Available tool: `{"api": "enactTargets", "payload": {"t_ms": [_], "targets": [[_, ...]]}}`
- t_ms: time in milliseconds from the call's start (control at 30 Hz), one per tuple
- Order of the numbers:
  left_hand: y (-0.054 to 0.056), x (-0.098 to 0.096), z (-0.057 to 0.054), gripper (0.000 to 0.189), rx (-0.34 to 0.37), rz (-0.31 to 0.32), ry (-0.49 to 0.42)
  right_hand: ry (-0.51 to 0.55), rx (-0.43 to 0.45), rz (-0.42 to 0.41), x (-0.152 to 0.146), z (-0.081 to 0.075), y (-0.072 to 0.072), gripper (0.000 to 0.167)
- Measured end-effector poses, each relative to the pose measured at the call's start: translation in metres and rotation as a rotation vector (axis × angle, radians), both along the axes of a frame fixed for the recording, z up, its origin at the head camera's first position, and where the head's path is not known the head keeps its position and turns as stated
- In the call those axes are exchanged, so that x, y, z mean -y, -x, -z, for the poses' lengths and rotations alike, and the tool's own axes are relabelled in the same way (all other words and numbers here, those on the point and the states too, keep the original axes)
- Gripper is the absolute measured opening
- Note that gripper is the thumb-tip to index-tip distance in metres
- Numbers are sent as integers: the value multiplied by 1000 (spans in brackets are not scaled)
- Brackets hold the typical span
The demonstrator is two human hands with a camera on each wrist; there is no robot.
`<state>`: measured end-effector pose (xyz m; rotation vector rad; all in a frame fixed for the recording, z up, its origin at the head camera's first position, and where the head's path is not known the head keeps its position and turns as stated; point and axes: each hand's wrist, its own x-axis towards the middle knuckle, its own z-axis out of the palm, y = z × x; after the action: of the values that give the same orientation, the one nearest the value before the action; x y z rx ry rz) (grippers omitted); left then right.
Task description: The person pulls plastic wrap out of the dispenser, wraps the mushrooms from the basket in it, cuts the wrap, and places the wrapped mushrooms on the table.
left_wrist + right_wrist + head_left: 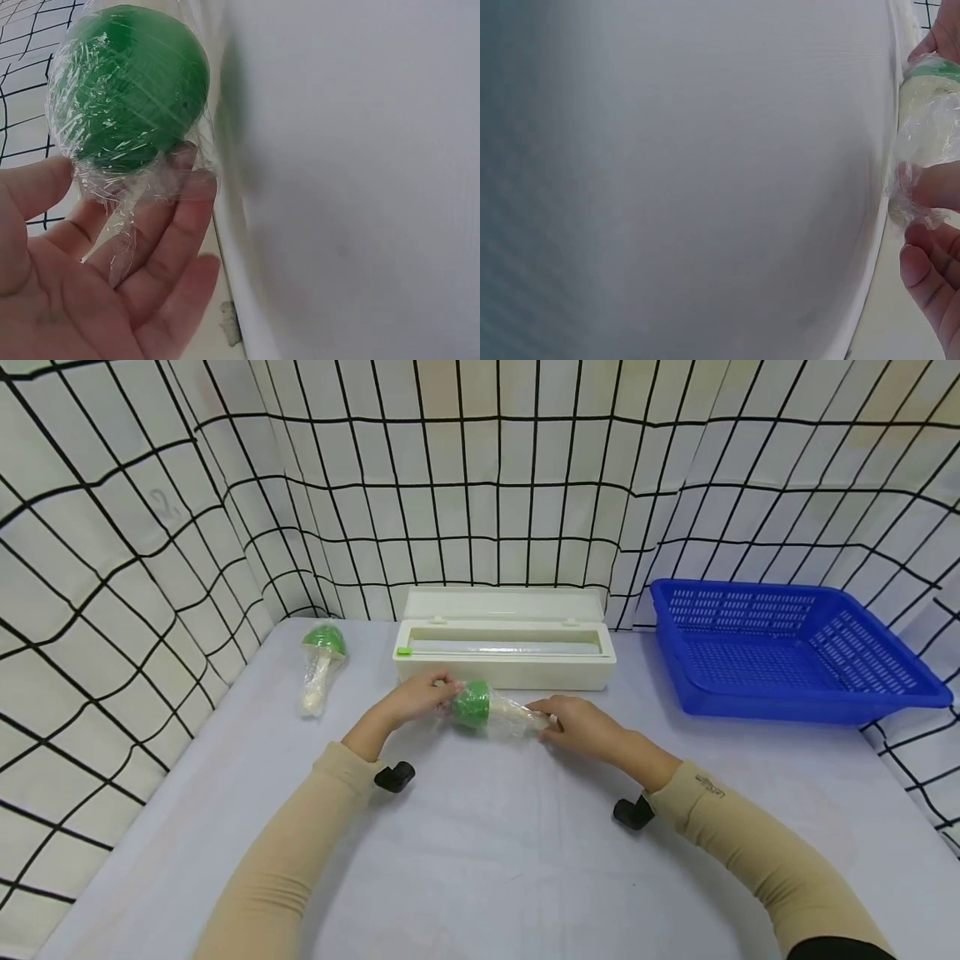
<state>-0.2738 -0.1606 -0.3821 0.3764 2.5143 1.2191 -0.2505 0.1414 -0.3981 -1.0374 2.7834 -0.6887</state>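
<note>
A mushroom-shaped piece with a green cap and pale stem, wrapped in clear cling film (472,705), is held between both hands just in front of the white box. My left hand (422,697) holds the cap end; in the left wrist view its thumb and fingers (187,217) are at the gathered film below the green cap (139,86), and a twist of film hangs over the palm. My right hand (581,724) pinches the film at the stem end. In the right wrist view, wrinkled film (930,127) covers the stem, and the hand is partly cut off.
A white cling film dispenser (502,674) stands behind the hands, its lid raised and a roll inside. Another wrapped green-capped mushroom shape (324,643) lies at left. A blue basket (765,703) sits at right. Black wire grid (498,485) surrounds the white-covered table (510,860).
</note>
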Motion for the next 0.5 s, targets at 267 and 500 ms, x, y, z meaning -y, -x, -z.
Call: {"api": "enactTargets", "payload": {"t_ms": [267,500], "targets": [[0,-6,-4,31,27,-60,-17,37,14,-13,-2,0,-1,45],[-3,-9,-5,34,70,-132,-45,24,92,-5,1,-4,-5,47]]}}
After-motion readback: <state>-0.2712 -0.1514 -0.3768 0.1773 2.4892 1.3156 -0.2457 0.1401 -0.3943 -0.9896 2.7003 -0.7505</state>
